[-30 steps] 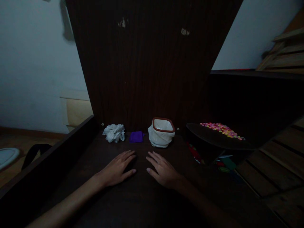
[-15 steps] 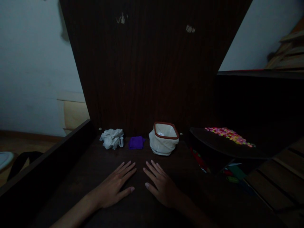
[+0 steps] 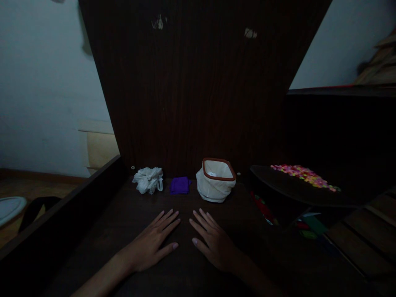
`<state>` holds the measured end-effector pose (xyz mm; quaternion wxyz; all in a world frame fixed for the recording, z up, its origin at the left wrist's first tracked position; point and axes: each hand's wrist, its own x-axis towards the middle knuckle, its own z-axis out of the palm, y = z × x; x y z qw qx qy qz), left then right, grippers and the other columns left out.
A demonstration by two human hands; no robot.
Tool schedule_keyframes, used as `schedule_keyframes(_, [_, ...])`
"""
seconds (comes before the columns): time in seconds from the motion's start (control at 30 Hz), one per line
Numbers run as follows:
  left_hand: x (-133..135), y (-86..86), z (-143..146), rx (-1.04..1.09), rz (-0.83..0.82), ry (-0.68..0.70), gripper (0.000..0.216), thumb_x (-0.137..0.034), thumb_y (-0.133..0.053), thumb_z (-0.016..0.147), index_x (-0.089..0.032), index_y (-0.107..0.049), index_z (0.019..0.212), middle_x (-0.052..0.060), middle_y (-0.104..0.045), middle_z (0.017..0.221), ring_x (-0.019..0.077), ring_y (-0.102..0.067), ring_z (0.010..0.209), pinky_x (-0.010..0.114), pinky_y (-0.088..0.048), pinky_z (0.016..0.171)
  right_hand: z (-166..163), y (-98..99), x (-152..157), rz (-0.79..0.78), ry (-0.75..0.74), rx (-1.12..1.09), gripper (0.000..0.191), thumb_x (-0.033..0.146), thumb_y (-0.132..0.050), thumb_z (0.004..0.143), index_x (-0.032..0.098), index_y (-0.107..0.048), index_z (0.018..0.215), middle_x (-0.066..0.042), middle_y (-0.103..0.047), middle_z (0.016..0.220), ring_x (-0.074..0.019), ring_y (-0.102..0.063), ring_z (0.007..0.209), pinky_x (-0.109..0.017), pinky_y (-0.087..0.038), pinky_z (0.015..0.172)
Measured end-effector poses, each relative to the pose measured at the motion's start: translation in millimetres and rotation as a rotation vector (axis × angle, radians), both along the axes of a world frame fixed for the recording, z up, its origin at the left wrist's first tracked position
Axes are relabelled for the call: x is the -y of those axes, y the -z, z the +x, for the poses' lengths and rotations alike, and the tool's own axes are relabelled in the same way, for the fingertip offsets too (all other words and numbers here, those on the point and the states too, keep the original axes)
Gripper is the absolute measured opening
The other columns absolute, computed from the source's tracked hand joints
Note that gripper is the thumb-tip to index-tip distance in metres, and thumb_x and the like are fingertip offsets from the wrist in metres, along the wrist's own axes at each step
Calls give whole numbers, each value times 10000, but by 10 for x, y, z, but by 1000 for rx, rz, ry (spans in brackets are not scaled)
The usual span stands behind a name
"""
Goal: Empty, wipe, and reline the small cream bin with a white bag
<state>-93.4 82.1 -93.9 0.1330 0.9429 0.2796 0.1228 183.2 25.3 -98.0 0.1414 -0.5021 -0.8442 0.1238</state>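
My left hand (image 3: 154,241) lies flat on the dark wooden surface (image 3: 185,280), fingers spread, holding nothing. Palm down beside it, my right hand (image 3: 213,241) also rests with its fingers apart. Beyond the fingertips, three things line the back of the surface. On the left is a crumpled whitish plastic bag (image 3: 149,180). A folded purple cloth (image 3: 180,185) lies in the middle. To its right stands a small bin (image 3: 215,187) with a brown square rim and a white liner; something small and pale shows inside. Neither hand touches any of the three.
A dark back panel (image 3: 198,90) rises behind, with a low side board (image 3: 62,210) at left. On the right, a rounded shelf (image 3: 278,181) carries a strip of pink and yellow flowers (image 3: 305,175); red and green items (image 3: 312,225) sit beneath it.
The whole view has shifted slightly, so things appear a little further right. Both hands keep their flat pose, and the bag, cloth and bin stay in place.
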Motion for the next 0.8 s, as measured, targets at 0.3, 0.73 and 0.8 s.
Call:
schedule_keyframes(0.3, [3,0,-5,18,6,0,656,-481,-531,1039,-341,-265,1622,72,-312,1680,333,-350,1544,604,-345,1244,6,3,13,-3,6,-4,548,351,-499,1045,179,-460,1563,-124,-319,1666,-333,-251,1566,-600,-273,1254])
schedule_keyframes(0.73, [-3,6,7,-48,-11,-12,639,-515,-481,1051,-300,-292,1622,86,-290,1688,336,-315,1558,610,-337,1247,12,-22,23,4,-15,-1,555,363,-489,1053,174,-442,1573,-126,-303,1675,-330,-237,1571,-597,-258,1261])
schedule_keyframes(0.8, [-3,7,7,-47,-8,-11,642,-515,-484,1051,-301,-286,1623,85,-290,1687,336,-316,1557,610,-339,1246,9,-36,22,-13,-14,17,554,359,-483,1057,166,-439,1574,-131,-300,1676,-333,-233,1572,-598,-252,1263])
